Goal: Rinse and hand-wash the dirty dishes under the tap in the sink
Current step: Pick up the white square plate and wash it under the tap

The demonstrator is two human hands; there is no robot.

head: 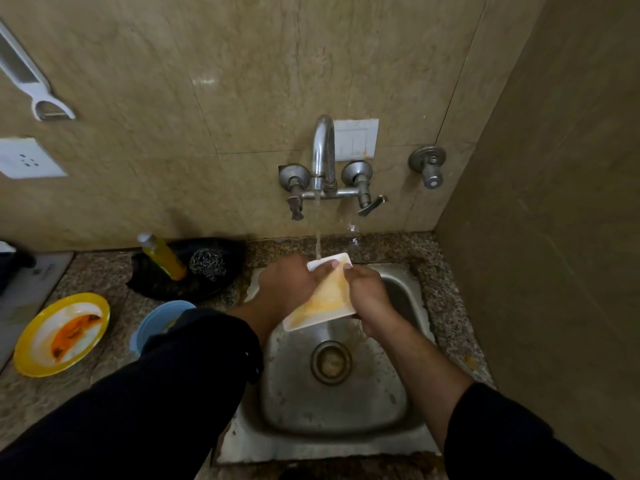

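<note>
Rinsing is just getting going: both hands, left hand (pixel 291 282) and right hand (pixel 369 294), are gripping a stained white tray (pixel 323 299) under the tap (pixel 323 150). Waiting unwashed are a yellow plate (pixel 60 334) and blue bowl (pixel 157 322).

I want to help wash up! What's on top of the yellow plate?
The yellow plate on the counter holds orange sauce smears and some dark bits. Nothing is stacked on it. What the bits are is too blurry to tell.

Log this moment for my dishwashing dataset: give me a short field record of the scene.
tap: running
in hands: white rectangular tray, yellow residue, over sink
left hand: grips tray's left edge
right hand: on tray's right side
waiting on counter: yellow plate, orange smear; blue bowl
nearby: soap bottle, steel scrubber
</note>
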